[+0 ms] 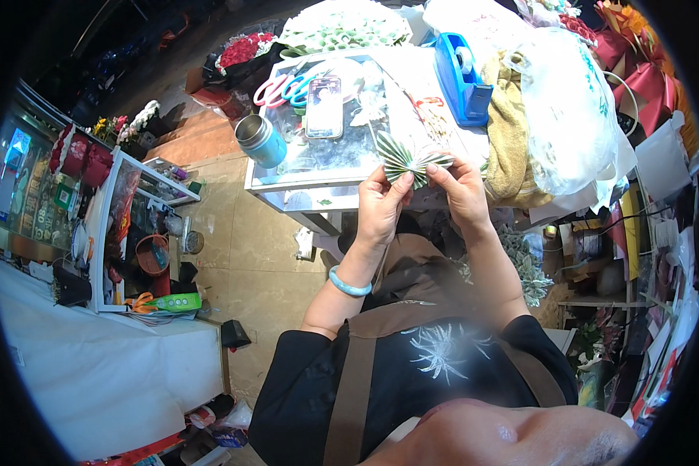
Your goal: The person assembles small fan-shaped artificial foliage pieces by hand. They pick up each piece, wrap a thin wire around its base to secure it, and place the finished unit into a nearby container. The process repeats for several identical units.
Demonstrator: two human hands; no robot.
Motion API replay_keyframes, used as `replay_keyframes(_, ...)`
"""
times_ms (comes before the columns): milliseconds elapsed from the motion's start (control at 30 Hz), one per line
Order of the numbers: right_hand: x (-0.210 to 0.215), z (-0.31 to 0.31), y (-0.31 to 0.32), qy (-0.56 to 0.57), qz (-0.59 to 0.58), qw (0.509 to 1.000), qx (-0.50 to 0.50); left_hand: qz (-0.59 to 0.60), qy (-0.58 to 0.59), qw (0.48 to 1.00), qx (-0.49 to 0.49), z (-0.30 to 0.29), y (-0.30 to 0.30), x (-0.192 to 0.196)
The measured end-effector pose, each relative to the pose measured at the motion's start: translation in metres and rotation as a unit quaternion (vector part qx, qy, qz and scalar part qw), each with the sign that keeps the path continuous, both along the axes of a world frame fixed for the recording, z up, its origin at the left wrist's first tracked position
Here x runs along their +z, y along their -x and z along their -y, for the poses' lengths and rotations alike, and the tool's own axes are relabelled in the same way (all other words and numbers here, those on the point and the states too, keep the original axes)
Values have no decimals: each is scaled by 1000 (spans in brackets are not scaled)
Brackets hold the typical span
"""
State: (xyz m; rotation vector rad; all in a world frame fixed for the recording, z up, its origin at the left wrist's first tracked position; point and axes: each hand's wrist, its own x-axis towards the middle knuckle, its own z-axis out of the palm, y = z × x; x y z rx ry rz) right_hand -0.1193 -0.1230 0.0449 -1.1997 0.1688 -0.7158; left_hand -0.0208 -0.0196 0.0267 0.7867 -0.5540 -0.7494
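In front of me, over the near edge of the glass-topped table (287, 189), I hold a pleated green-and-white striped piece (397, 155) that fans out like a bow. Whether it is leaf or paper I cannot tell. My left hand (379, 208) pinches it near its gathered middle, thumb on top. On the other side my right hand (464, 190) grips it between thumb and fingers. A phone (324, 109) lies face up beyond my left hand, beside scissors (270, 91) with pink handles. A light-blue cup (261, 141) stands at the table's left corner.
A blue tape dispenser (462, 81) stands at the table's right, next to a mustard towel (507, 132) and a white plastic bag (571, 113). Bouquets with red flowers (245, 50) sit behind the table. At left is a white-framed shelf (105, 233).
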Motion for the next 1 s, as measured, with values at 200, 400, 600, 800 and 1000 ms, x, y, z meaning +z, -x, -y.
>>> replay_keyframes(200, 1, -4, -2, 1, -15, 1000, -26, -27, -17, 999, 6, 0, 0, 3)
replay_keyframes(400, 2, 1, 0, -21, 4, 999, -40, -11, -22, 1000, 7, 0, -2, 0)
replay_keyframes(600, 10, 12, 4, 65, -11, 997, -40, 0, -41, 999, -6, 0, 0, 0)
replay_keyframes(800, 16, 19, 9, 107, -37, 993, -42, 4, -36, 999, -27, -2, 2, 2)
replay_keyframes(1000, 21, 24, 15, 117, -65, 990, -32, 16, -39, 998, -37, -2, 2, 1)
